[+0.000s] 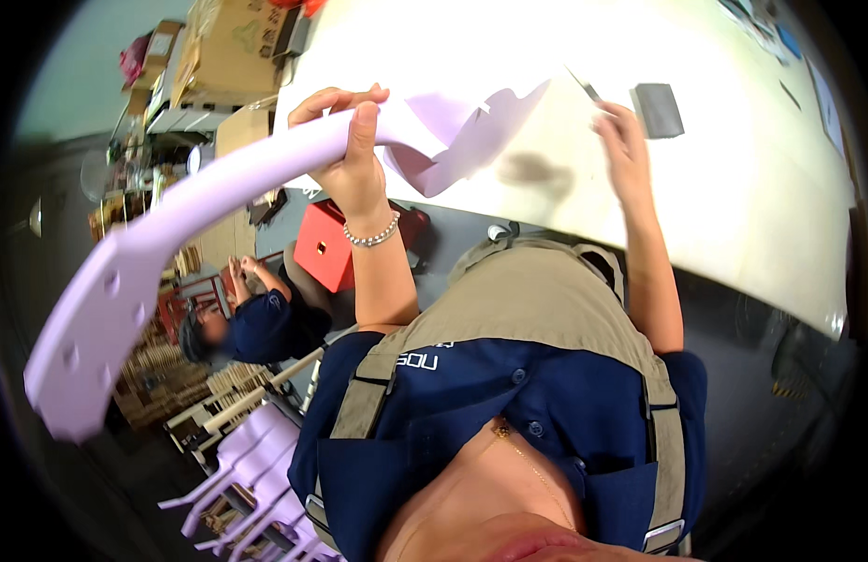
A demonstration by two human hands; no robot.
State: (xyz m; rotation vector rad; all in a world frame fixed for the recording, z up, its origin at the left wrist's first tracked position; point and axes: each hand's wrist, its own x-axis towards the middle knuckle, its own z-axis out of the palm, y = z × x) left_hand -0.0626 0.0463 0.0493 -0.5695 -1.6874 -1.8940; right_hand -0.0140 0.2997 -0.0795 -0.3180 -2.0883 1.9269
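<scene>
The left hand [354, 159] grasps the lilac part [237, 164], its thumb laid over the shaft and its fingers wrapped round the far side, just where the shaft meets the wide curled end. That curled end hangs over the white table [734, 206], with its notched, pointed edge toward the right hand [626, 155]. The shaft slants across the table's left edge and out past it, so the flat end with its holes is beyond the tabletop, at the left of the view.

The right hand, somewhat blurred, is pinched round a thin blade [581, 82], whose tip points away from the person and toward the left. A strip of bare white tabletop shows between the blade and the part's pointed edge; the two are near but apart. On the other side, a grey block [659, 110] lies just beside the right fingers, leaving little room there; farther right, the tabletop opens out widely.

The table's near edge runs close in front of the person's apron [528, 290]. Below the left wrist is a red box [326, 245], and another person [265, 323] sits beyond the table's left side.
</scene>
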